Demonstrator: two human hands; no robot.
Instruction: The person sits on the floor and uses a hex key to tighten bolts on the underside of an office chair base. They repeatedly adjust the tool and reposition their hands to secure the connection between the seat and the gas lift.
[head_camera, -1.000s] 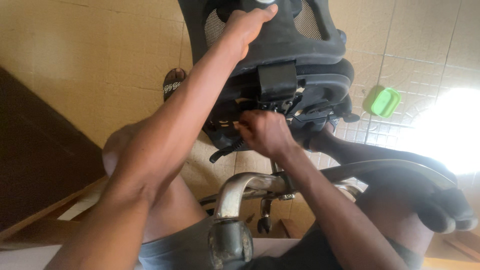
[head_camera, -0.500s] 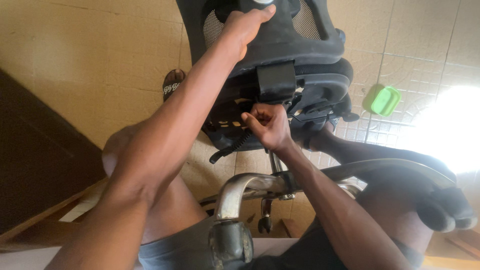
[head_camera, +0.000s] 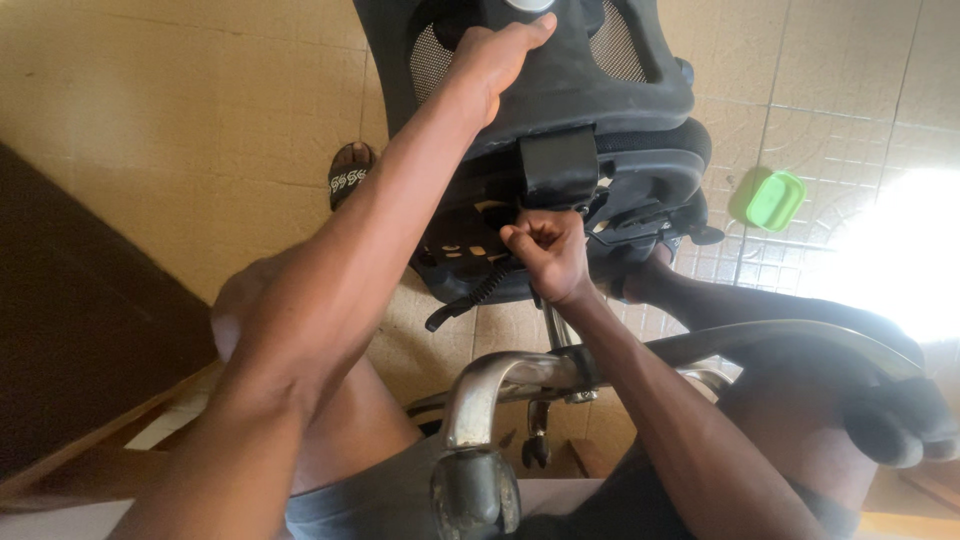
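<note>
Two hands are laid on an overturned black office chair (head_camera: 590, 150). The right hand (head_camera: 545, 255) is clenched into a tight fist at the underside of the seat, just below the black bracket (head_camera: 558, 168) that joins seat and backrest; what is gripped inside the fist is hidden by the fingers. The left hand (head_camera: 495, 55) is pressed flat-fingered on the mesh backrest near its top edge, fingers curled over the plastic frame, nothing being enclosed.

Compared with a second ago, the right fist has been raised from the lower edge of the seat mechanism to a spot directly under the bracket, and the knuckles have been turned more toward the camera. The left hand has been kept where it was.

The chair is lying across the lap, its chrome leg (head_camera: 500, 385) and a caster (head_camera: 475, 490) pointed toward the camera. A coiled black cable (head_camera: 480, 295) is hung beside the fist. On the tiled floor (head_camera: 150, 110), a green box (head_camera: 772, 198) is seen well apart, and a sandalled foot (head_camera: 350, 172) is seen beyond the left forearm.
</note>
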